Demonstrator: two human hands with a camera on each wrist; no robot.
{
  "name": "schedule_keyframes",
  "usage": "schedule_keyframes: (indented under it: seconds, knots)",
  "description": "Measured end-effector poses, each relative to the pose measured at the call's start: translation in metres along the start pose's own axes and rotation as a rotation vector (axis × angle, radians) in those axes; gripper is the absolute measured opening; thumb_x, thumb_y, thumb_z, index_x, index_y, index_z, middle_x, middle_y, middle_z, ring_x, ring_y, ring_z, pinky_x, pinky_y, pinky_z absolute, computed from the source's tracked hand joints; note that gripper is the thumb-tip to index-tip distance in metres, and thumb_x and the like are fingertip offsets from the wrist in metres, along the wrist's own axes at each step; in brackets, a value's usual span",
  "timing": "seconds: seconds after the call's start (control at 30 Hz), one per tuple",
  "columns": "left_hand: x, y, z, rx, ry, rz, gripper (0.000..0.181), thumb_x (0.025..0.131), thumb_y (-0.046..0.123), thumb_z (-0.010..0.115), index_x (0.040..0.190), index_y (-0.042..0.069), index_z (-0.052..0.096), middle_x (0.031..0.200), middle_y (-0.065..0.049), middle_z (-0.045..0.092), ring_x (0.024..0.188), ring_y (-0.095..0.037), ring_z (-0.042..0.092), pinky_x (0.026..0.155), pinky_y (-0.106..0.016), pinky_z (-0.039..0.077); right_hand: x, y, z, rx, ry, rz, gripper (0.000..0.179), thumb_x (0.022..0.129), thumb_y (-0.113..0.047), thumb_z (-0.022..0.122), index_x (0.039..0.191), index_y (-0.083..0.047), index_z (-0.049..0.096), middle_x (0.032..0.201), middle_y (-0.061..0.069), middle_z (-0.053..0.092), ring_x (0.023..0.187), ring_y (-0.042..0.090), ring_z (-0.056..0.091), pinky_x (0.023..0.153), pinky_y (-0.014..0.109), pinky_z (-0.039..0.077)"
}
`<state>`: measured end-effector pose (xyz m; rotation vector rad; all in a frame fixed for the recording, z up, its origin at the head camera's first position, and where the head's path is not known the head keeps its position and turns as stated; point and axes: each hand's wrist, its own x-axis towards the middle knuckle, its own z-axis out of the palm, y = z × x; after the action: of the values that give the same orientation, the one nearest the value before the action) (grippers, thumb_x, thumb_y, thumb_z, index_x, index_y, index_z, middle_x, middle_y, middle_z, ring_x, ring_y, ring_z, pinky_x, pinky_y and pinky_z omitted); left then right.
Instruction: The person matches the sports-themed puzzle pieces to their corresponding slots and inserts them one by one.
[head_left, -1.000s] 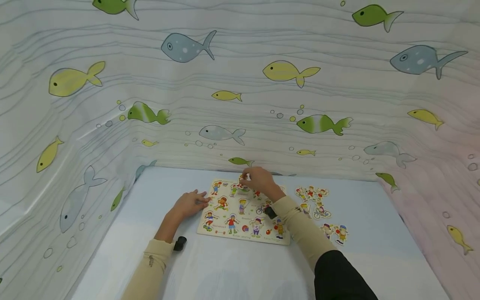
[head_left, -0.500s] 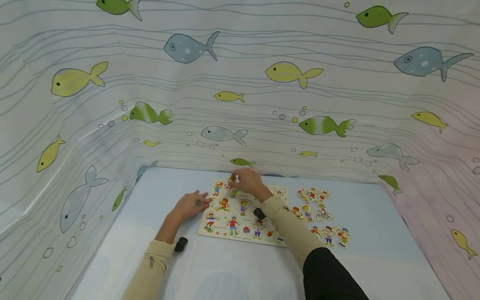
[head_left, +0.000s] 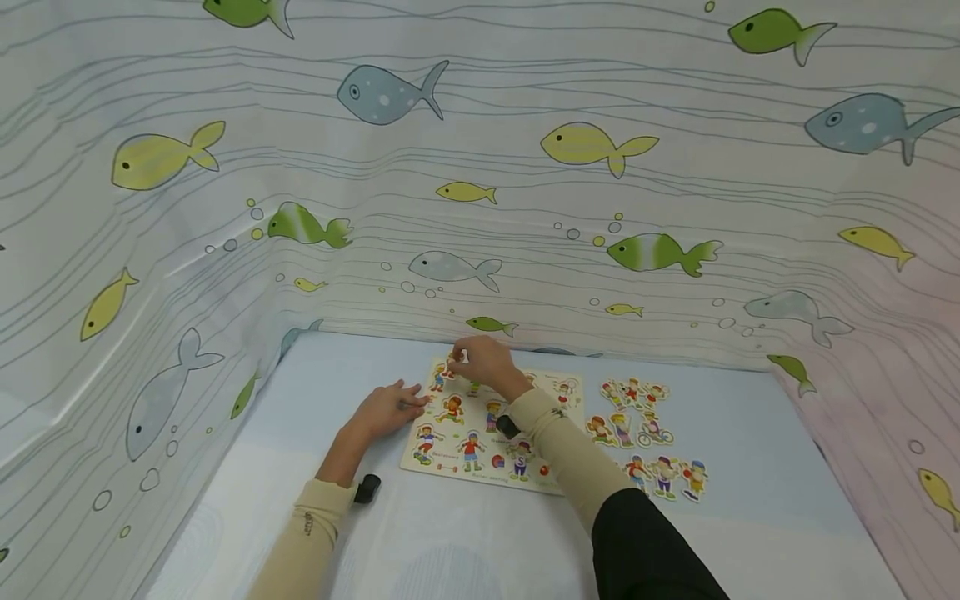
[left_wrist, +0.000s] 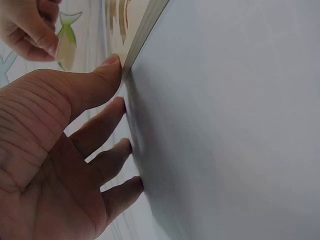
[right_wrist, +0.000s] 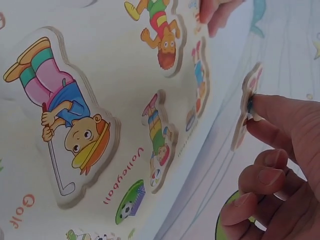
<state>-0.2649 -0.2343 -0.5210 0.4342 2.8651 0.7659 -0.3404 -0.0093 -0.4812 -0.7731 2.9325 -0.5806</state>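
Observation:
A wooden puzzle board (head_left: 447, 440) with cartoon sports figures lies on the table. My left hand (head_left: 385, 410) rests at its left edge. In the left wrist view, the thumb (left_wrist: 107, 75) touches the board's edge and the spread fingers reach the tabletop. My right hand (head_left: 483, 362) is over the board's far left part. In the right wrist view, it pinches a puzzle piece (right_wrist: 248, 90) between thumb and index finger, held edge-on above the surface, so its picture is mostly hidden. Below it on the board sit the golf piece (right_wrist: 75, 125) and the volleyball piece (right_wrist: 159, 137).
Several loose puzzle pieces (head_left: 622, 429) lie in groups on the table right of the board. A fish-patterned sheet (head_left: 375, 183) rises behind the table and at its sides. My right sleeve (head_left: 577, 454) covers the board's right front part.
My right hand has moved left along the board's far side, carrying the pinched puzzle piece. More loose pieces show beside the right forearm. The left hand has stayed at the board's edge.

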Motion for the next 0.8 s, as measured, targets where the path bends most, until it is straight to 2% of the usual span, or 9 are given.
schedule_keyframes:
  seconds: [0.17, 0.4, 0.6, 0.8]
  knots:
    - [0.002, -0.002, 0.002, 0.013, 0.001, -0.004, 0.03, 0.094, 0.024, 0.067, 0.121, 0.011, 0.07, 0.141, -0.012, 0.053, 0.137, -0.047, 0.034, 0.11, -0.064, 0.027, 0.003, -0.003, 0.006, 0.01, 0.019, 0.011, 0.02, 0.094, -0.041, 0.067, 0.1, -0.023, 0.071, 0.089, -0.007, 0.067, 0.06, 0.009, 0.051, 0.047, 0.024, 0.041]
    - [0.002, -0.003, 0.002, 0.004, 0.01, -0.017, 0.029, 0.094, 0.023, 0.069, 0.12, 0.012, 0.071, 0.14, -0.01, 0.054, 0.138, -0.046, 0.034, 0.111, -0.063, 0.027, 0.005, -0.006, 0.016, 0.028, 0.045, 0.02, 0.022, 0.095, -0.039, 0.065, 0.105, -0.021, 0.071, 0.097, -0.003, 0.07, 0.059, 0.011, 0.052, 0.049, 0.025, 0.041]
    - [0.001, -0.001, 0.002, 0.001, 0.013, -0.028, 0.028, 0.094, 0.024, 0.068, 0.119, 0.012, 0.071, 0.141, -0.009, 0.053, 0.139, -0.044, 0.033, 0.112, -0.062, 0.025, 0.009, -0.009, 0.02, 0.035, 0.036, 0.033, 0.02, 0.094, -0.039, 0.067, 0.102, -0.021, 0.072, 0.097, -0.004, 0.07, 0.064, 0.011, 0.055, 0.052, 0.025, 0.044]
    - [0.001, 0.001, 0.002, 0.01, 0.006, -0.037, 0.029, 0.094, 0.024, 0.068, 0.121, 0.012, 0.07, 0.142, -0.009, 0.052, 0.14, -0.044, 0.032, 0.112, -0.062, 0.025, 0.014, -0.013, 0.024, 0.007, -0.003, 0.086, 0.018, 0.093, -0.039, 0.067, 0.1, -0.023, 0.072, 0.103, -0.006, 0.069, 0.072, 0.011, 0.056, 0.055, 0.025, 0.046]
